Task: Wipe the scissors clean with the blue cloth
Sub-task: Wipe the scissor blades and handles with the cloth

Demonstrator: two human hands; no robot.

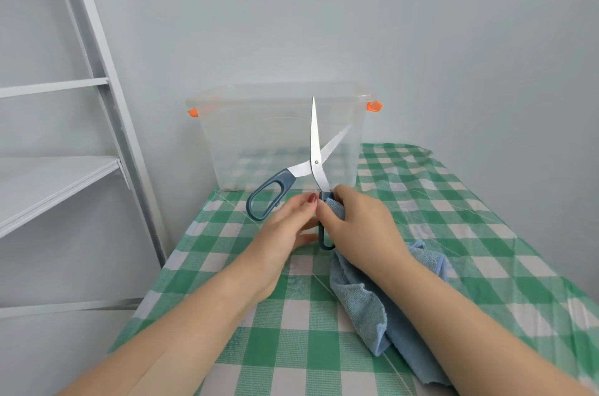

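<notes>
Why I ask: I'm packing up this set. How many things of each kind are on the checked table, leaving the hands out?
scissors: 1
blue cloth: 1
clear plastic box: 1
Total: 3

Open scissors (313, 149): polished metal blades, matt grey-blue plastic handles. Blue terry cloth (366, 308): looped, rough. Clear plastic box (259, 136): glossy.
</notes>
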